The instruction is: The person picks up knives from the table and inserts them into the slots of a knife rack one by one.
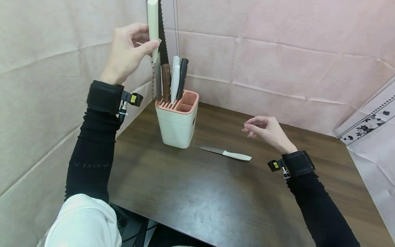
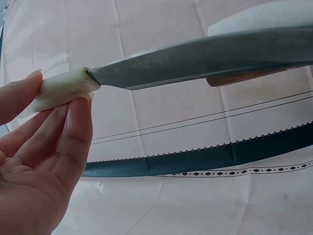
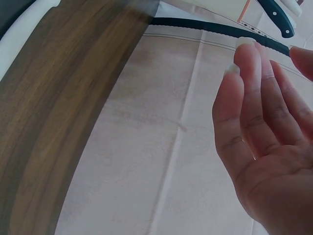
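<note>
My left hand [image 1: 126,51] pinches the pale green handle of a knife [image 1: 153,25] between thumb and fingers. The knife stands upright over the left side of a pale knife holder [image 1: 176,128] with a pink slotted top. Its blade reaches down to the slots; I cannot tell how deep the tip sits. In the left wrist view the broad grey blade [image 2: 166,63] shows. Over the table hovers my right hand [image 1: 270,132], fingers loosely bent around nothing. A small white-handled knife [image 1: 237,156] lies below it, blade toward the holder.
Brown-handled [image 1: 166,80], white-handled [image 1: 175,82] and black-handled [image 1: 183,75] knives stand in the holder. Pink-lined open compartments [image 1: 189,98] take up its right side. Cloth-covered walls [image 1: 277,61] bound the brown wooden table [image 1: 191,192] at the left and back.
</note>
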Available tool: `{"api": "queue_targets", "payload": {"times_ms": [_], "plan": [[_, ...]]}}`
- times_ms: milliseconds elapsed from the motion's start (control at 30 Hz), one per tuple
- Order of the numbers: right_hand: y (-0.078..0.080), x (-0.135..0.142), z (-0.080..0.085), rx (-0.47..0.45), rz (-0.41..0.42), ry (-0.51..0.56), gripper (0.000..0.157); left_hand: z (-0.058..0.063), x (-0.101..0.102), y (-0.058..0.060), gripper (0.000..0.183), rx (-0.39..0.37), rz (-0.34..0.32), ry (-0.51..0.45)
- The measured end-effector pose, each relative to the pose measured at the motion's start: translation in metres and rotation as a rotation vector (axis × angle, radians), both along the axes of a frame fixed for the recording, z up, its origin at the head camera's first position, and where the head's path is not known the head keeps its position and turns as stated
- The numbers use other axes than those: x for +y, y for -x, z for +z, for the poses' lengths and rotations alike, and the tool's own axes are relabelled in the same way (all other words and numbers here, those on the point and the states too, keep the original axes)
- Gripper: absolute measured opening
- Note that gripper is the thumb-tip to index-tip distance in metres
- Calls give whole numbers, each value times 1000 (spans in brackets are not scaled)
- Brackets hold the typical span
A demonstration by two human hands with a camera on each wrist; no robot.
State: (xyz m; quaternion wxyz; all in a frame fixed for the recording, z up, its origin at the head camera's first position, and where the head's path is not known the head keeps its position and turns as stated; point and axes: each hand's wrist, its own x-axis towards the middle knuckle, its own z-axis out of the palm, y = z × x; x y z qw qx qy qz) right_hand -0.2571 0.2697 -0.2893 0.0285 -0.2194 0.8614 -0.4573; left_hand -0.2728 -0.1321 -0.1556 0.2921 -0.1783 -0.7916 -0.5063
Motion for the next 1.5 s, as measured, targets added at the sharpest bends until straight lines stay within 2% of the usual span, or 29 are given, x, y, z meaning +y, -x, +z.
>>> {"api": "queue_targets", "payload": {"times_ms": [233,567,700,833,933,1233,1500], "plan": [[13,10,-18,-15,2,26,25,-7,-4,11,35,-24,5,-3],[14,14,-26,-26,-3,31,25,-23,-12,24,36,-103,2,-50],[14,14,-28,-25,-4,28,25,-31,-15,28,38,-157,15,-15],[10,14,-26,-27,-4,29,24,-40,-16,31,39,-242,61,78],[10,16,-27,-18,-5,34,24,-47,-17,34,40,-288,69,137],[12,22,-39,-3,-12,50,21,-69,-17,47,40,-322,32,149],[7,25,-40,10,-28,43,19,-79,-19,56,39,-343,-11,148]]}}
